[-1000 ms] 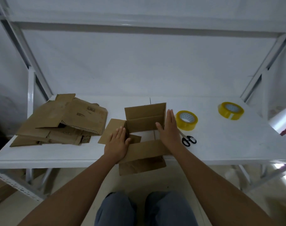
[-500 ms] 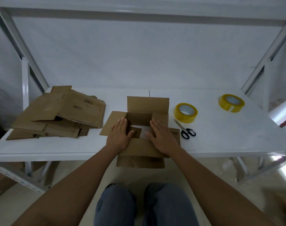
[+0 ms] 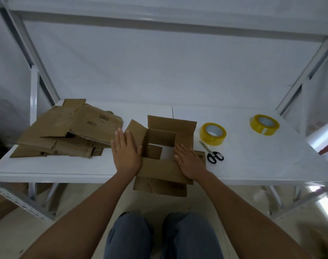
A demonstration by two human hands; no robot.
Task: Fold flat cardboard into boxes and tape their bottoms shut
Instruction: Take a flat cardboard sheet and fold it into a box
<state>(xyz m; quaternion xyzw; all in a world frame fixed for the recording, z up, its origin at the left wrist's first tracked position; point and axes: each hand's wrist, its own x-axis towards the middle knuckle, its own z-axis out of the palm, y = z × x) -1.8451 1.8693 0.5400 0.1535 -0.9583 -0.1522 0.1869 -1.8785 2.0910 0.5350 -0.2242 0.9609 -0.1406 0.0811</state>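
Note:
A brown cardboard box (image 3: 165, 171) stands opened up at the near edge of the white table (image 3: 252, 161), its flaps spread and the white tabletop showing through its middle. My left hand (image 3: 126, 151) lies flat, fingers straight, on the box's left flap and side. My right hand (image 3: 190, 160) presses flat on the right flap, which lies folded inward. The near flap hangs over the table edge. A yellow tape roll (image 3: 213, 134) and black-handled scissors (image 3: 212, 154) lie just right of the box.
A pile of flat cardboard (image 3: 69, 130) covers the table's left part. A second yellow tape roll (image 3: 264, 124) sits at the far right. White shelf uprights and a crossbar frame the table. My knees are below the table edge.
My right hand has come down from the box's upright right side and pushed the right flap inward. My left hand has slid a little to the left, onto the left flap.

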